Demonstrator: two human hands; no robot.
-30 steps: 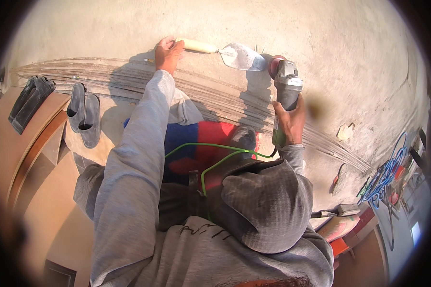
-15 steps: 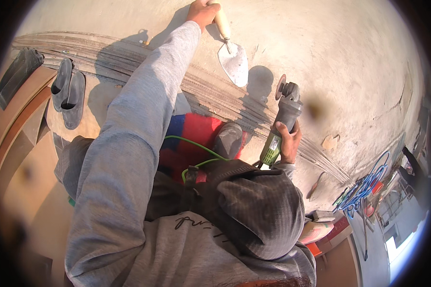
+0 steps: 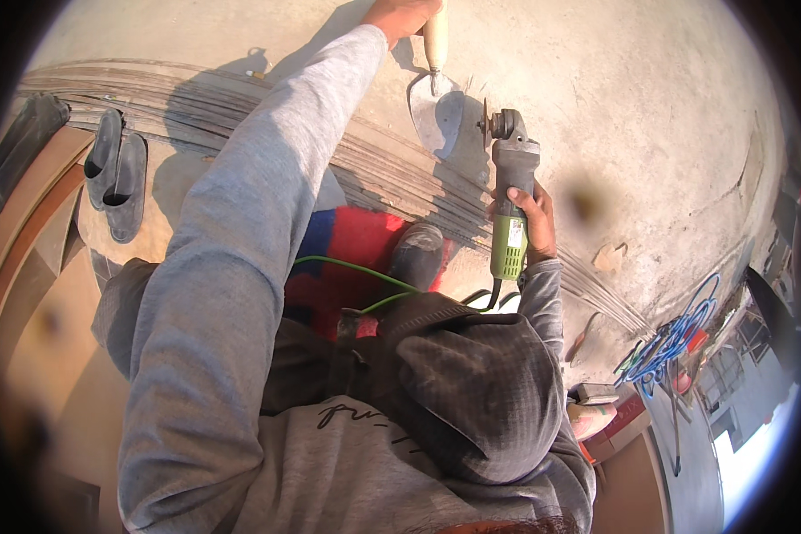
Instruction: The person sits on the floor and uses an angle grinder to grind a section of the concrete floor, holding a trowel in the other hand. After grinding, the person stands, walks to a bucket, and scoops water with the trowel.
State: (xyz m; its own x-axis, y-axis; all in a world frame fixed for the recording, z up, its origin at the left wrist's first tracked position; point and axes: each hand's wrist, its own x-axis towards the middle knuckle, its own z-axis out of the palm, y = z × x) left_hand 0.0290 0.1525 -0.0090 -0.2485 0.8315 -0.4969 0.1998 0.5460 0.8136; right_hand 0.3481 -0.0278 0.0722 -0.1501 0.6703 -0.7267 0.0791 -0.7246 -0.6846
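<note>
At the top edge, my left hand (image 3: 402, 16) is closed around the pale wooden handle of a trowel (image 3: 435, 111). The trowel's grey, rounded blade points back toward me, partly in shadow. My right hand (image 3: 538, 221) grips a grey and green angle grinder (image 3: 514, 169), thumb across its body. The grinder stands nearly upright in the view, its thin disc (image 3: 485, 125) at the head, to the right of the blade and apart from it. A cord runs from its lower end toward my lap. Whether the disc spins I cannot tell.
Long thin strips (image 3: 400, 173) lie across the concrete floor (image 3: 641, 116) beneath my arms. Dark slippers (image 3: 126, 191) rest at the left beside brown boards (image 3: 40, 200). Near my knees are a red and blue cloth (image 3: 356, 240) and a green cord (image 3: 351, 265). A blue hose coil (image 3: 672, 334) lies at right.
The grinder has moved left and slightly up, turning more upright, with its disc closer to the trowel. My left hand has shifted the trowel a little right and up; its blade is now shaded.
</note>
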